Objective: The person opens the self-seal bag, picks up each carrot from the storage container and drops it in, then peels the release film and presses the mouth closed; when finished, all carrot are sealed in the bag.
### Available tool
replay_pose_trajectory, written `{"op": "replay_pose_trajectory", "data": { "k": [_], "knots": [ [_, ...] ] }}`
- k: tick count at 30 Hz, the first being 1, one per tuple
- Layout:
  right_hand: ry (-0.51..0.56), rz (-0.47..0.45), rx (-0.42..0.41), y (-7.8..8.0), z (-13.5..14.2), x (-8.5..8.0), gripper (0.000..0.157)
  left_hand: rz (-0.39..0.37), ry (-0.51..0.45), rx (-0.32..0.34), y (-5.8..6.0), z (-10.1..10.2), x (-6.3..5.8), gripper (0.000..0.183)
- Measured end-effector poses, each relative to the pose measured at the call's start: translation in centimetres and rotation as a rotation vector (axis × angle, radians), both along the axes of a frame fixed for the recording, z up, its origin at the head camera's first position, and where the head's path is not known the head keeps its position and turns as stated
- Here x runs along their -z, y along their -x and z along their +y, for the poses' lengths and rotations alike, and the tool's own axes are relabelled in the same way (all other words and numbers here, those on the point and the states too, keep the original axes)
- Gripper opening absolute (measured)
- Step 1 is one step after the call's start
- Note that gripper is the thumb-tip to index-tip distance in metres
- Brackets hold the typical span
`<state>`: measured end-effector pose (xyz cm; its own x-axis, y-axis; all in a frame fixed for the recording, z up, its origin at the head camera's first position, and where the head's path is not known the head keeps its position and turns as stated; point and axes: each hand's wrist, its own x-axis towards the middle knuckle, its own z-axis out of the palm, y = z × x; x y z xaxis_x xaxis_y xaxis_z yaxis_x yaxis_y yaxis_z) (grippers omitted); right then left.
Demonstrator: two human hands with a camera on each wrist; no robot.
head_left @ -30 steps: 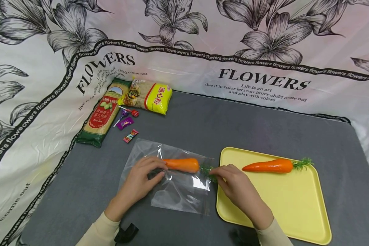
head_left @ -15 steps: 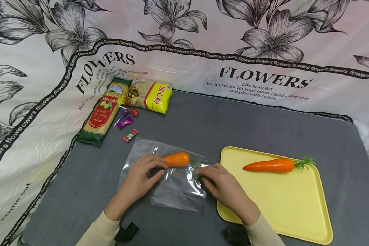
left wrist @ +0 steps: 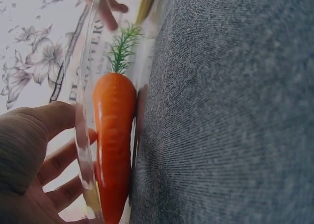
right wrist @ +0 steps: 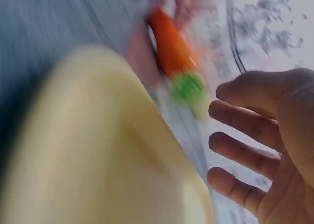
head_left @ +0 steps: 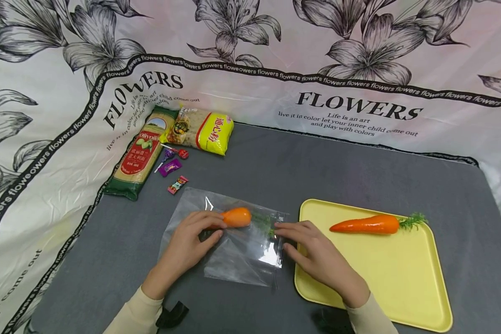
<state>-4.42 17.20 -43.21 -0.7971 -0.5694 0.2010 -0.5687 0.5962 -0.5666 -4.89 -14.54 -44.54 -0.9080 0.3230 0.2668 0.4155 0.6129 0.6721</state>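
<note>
Looking light, stiff and slick, the bagged carrot [head_left: 237, 217] should grip best at its thick end, left hand [head_left: 192, 239] relaxed against the bag [head_left: 234, 265], right hand [head_left: 319, 253] loosely spread, empty.

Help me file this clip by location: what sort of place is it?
Probably a staged tabletop corner, perhaps indoors: a grey table is bordered by a large flower-printed sheet, and a yellow tray lies on it.

It looked like a staged tabletop corner, room type unclear: a dark-grey, cloth-textured, flat surface [head_left: 275, 176] stood against a glossy white draped sheet [head_left: 242, 95] printed with black flowers and lettering.
</note>
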Motion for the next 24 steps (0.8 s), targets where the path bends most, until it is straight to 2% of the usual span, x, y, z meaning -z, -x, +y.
{"op": "replay_pose_trajectory", "data": {
  "k": [3,7,10,13,18,21,24],
  "knots": [
    [-0.020,0.075,0.065,0.3,3.2,-0.9,0.038,-0.009,-0.005,0.001,0.0,-0.1,0.1,0.019],
    [-0.118,0.189,0.223,0.9,9.0,-1.7,0.047,-0.009,-0.015,0.004,-0.1,-0.2,0.1,0.019],
    [-0.234,0.178,0.324,0.6,13.4,-1.8,0.061,-0.007,-0.018,0.005,-0.1,-0.2,0.2,0.020],
    [-0.317,0.131,0.373,-0.2,16.6,-1.3,0.069,-0.007,-0.017,0.008,-0.1,-0.2,0.2,0.020],
    [-0.340,0.103,0.432,-1.6,18.6,-0.2,0.068,-0.008,-0.012,0.004,-0.2,-0.2,0.1,0.020],
    [-0.328,0.093,0.453,-2.2,18.4,-0.1,0.068,-0.008,-0.010,0.003,-0.1,-0.1,0.1,0.021],
    [-0.300,0.097,0.440,-2.7,17.8,-0.3,0.068,-0.002,-0.007,0.004,-0.1,-0.1,0.2,0.021]
  ]
}}
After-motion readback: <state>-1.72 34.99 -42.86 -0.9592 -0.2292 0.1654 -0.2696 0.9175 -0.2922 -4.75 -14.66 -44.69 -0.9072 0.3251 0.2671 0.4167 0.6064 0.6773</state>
